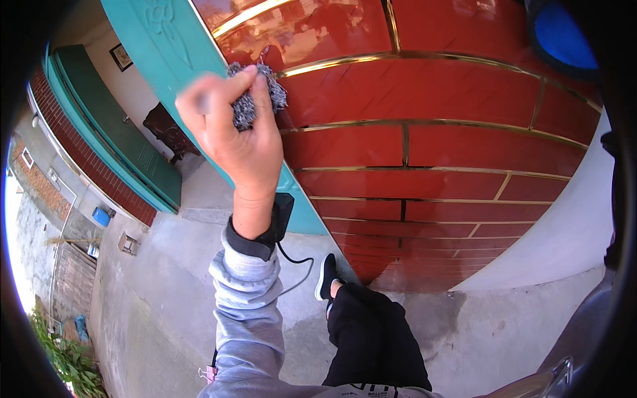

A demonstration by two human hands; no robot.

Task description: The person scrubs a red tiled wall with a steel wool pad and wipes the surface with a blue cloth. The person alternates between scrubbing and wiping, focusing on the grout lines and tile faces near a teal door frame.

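My left hand pinches a wad of shaggy grey cleaning material between thumb and fingers; whether it is cloth or a scouring pad I cannot tell. The wad is held at a wall of glossy red tiles with gold joint lines, right where the tiles meet an embossed turquoise door panel. A black strap with a small box sits on my left wrist, and a thin cable hangs from it. My right hand is out of view.
A green door stands open at the left, with a carved dark wooden chair inside. Further off are a small stool and a blue container. My black shoe is on the concrete floor. A blue round object shows upper right.
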